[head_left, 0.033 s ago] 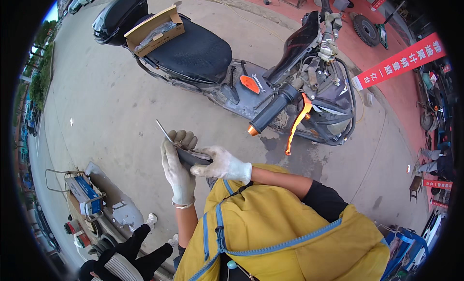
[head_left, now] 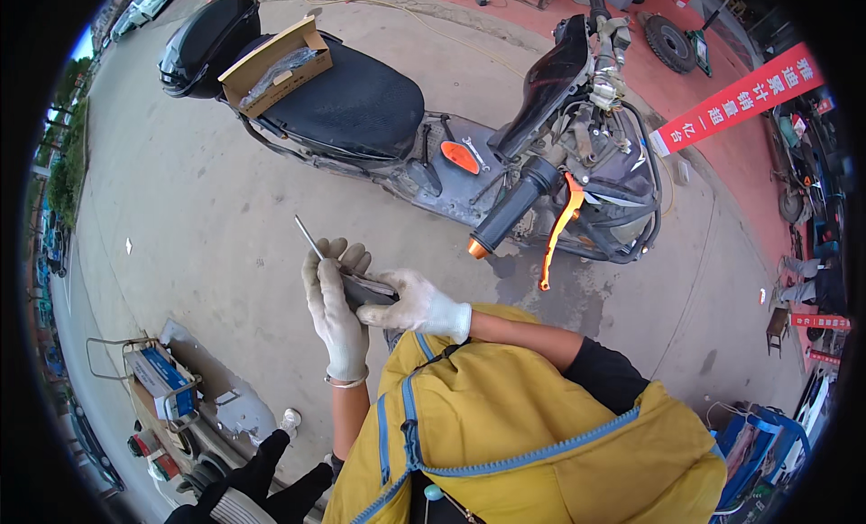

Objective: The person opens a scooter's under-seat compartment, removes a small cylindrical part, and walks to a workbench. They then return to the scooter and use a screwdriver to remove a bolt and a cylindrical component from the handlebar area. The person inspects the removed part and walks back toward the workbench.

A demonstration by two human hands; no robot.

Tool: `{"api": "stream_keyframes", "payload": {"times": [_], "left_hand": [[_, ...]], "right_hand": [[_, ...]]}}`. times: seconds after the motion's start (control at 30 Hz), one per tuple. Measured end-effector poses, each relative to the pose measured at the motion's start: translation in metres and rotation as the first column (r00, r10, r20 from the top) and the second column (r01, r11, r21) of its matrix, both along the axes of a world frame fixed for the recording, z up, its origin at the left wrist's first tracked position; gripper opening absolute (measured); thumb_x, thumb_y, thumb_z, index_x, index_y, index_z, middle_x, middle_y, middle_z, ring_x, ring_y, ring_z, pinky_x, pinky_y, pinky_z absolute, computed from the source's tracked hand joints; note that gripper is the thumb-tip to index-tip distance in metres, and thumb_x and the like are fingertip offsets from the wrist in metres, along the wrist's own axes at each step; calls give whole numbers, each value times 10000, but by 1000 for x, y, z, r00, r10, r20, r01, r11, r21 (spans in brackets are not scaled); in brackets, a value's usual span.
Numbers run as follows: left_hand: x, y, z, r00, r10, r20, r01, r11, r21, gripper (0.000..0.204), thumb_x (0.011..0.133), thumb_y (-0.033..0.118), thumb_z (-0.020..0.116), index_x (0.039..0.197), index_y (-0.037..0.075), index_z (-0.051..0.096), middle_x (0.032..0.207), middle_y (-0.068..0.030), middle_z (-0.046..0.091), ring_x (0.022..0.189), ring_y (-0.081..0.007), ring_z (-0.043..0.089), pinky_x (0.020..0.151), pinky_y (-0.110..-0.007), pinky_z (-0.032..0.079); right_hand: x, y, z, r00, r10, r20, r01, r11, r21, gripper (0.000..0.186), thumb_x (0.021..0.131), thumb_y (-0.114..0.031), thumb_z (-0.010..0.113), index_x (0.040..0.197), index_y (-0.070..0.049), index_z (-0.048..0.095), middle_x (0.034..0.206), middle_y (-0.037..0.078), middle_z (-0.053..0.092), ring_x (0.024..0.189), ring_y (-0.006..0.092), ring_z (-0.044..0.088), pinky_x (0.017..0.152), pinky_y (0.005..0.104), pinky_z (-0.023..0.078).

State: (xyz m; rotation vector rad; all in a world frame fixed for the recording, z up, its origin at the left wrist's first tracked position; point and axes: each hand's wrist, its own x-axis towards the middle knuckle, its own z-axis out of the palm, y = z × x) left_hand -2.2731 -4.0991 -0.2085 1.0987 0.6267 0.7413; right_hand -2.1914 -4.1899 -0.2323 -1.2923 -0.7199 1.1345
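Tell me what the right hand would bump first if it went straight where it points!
Probably the left hand, just past the dark piece that the right hand holds, though depth is unclear.

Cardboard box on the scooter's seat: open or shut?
Open: the box has its long flap raised, and crinkled see-through plastic shows inside.

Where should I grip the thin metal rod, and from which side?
Probably the slim shaft of the metal rod, pinched crosswise from the far side: it juts free there, its near end hidden at the gloved left hand.
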Motion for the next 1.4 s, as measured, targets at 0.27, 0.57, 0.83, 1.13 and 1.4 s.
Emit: {"api": "stream_keyframes", "payload": {"times": [0.27,0.57,0.83,1.13,1.4], "left_hand": [[112,107,1,762,-647,-35,648,761,42,323,984,216,462,1229,11,504,899,-19,559,692,-59,537,633,-222,498],[244,36,-19,458,-872,-171,780,302,549,189,907,144,565,1042,35,641,800,-25,527,635,-96,485,593,-253,423],[279,12,-30,365,-908,-203,764,168,623,174,873,127,582,1013,63,662,880,-109,562,746,-213,571,667,-312,462],[314,16,-34,129,-955,-268,753,-81,653,161,835,145,638,993,124,661,929,-102,560,740,-257,598,647,-348,491],[345,13,-34,5,-962,-271,623,-210,754,146,815,119,636,960,125,625,929,-112,549,742,-314,606,645,-397,501]], "right_hand": [[26,55,17,823,-510,250,557,811,-180,511,779,-280,697,1175,11,556,965,144,657,817,185,640,767,315,508],[36,-27,42,-402,-666,629,911,-357,205,356,837,-70,660,1161,38,560,937,77,640,773,101,591,699,248,494],[38,-4,32,-177,-797,577,938,-313,-146,450,839,-165,674,1199,68,537,1008,107,626,869,130,583,801,259,482],[54,27,21,-174,-576,799,818,-536,-208,556,774,-200,709,1219,65,507,739,101,610,595,139,562,604,284,482],[61,38,21,-197,-422,885,761,-635,-134,420,761,-202,710,1116,-20,581,779,123,640,622,195,631,606,307,503]]}}
